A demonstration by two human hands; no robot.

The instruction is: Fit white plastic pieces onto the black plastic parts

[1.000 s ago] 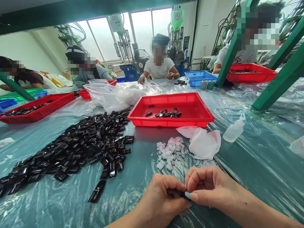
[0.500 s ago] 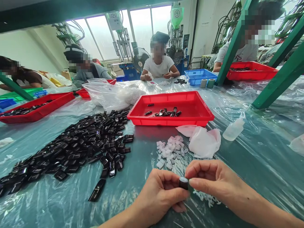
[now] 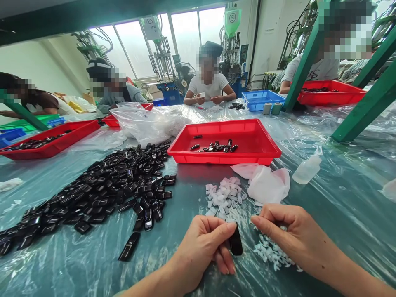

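Observation:
Between its thumb and fingers, my left hand grips a glossy black plastic piece, its rounded lower end pointing down. My right hand is a short way to the right of that piece, thumb and forefinger pinched together; whatever may be in the pinch is too small to make out. Below and beside the right hand lie small white plastic bits. Beyond both hands is a heap of translucent whitish pieces. A big pile of similar black pieces spreads over the table at the left.
A red tray with several black pieces stands ahead. A crumpled white cloth or bag and a clear squeeze bottle lie to the right. Plastic sheeting covers the table. Green posts rise at right. Several other people sit around, one person opposite.
My right hand has come away from the black piece and moved slightly right. My left hand has turned the piece, so its long face now shows.

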